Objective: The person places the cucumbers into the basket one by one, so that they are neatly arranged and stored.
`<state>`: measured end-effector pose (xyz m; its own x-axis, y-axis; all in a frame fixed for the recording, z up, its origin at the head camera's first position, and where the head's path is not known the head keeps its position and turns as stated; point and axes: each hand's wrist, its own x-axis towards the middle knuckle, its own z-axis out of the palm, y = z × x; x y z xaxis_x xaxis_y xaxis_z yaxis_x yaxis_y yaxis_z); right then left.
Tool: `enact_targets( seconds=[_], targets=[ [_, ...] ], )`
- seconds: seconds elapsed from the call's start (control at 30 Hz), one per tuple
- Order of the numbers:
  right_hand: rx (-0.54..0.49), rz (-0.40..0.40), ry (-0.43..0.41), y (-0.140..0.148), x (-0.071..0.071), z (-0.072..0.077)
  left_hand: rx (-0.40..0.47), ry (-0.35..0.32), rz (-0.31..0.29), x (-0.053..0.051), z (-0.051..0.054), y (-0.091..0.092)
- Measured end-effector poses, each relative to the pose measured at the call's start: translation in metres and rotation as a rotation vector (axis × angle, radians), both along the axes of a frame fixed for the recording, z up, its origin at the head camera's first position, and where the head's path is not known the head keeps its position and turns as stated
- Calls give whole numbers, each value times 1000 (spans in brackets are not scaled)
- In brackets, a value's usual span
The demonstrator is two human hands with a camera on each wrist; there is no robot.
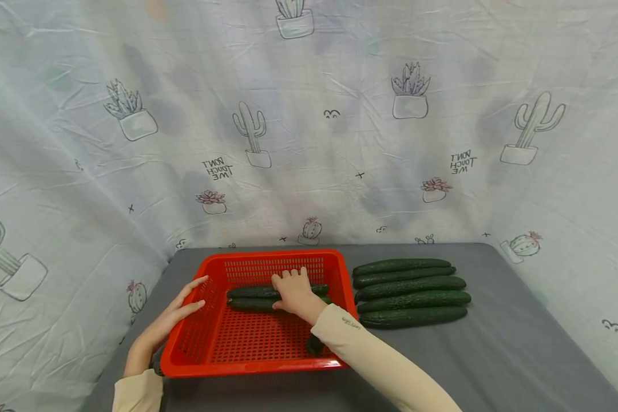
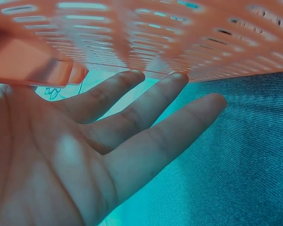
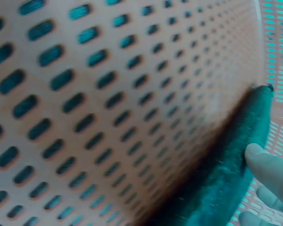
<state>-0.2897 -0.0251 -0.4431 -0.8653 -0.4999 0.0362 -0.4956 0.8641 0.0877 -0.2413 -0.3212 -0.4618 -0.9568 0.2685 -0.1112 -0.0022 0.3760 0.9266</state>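
A red plastic basket (image 1: 257, 368) with slotted walls stands on the grey table. Two dark green cucumbers (image 1: 254, 304) lie side by side towards its back wall. My right hand (image 1: 297, 294) reaches in from the right and grips a cucumber (image 3: 226, 174), thumb on the near side; the fingers' far ends are partly hidden. At the basket's left rim is my left hand (image 1: 170, 320), with two digits over the edge. In the left wrist view, three fairly straight fingers (image 2: 155, 141) lie along the outside of the slotted wall.
Several more cucumbers (image 1: 417, 298) lie in a row on the grey table (image 1: 515, 355), right of the basket. Behind and at both sides hangs a pale curtain (image 1: 309, 137) printed with potted cacti. A small dark object (image 1: 315, 345) shows below the right wrist.
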Motion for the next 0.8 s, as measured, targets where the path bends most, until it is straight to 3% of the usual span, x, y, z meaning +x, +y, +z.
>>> enact_targets(
  seconds=[0.2,0.43,0.63,0.8],
  targets=[
    [-73,9,-23,4,1,8,28,-23,8,1,1,1],
    [-145,22,-12,10,4,20,-33,21,9,1,0,3],
    [-179,32,-5,17,8,28,12,-19,19,1,0,3],
    [-200,39,-2,24,12,35,-5,-10,19,1,0,1]
  ],
)
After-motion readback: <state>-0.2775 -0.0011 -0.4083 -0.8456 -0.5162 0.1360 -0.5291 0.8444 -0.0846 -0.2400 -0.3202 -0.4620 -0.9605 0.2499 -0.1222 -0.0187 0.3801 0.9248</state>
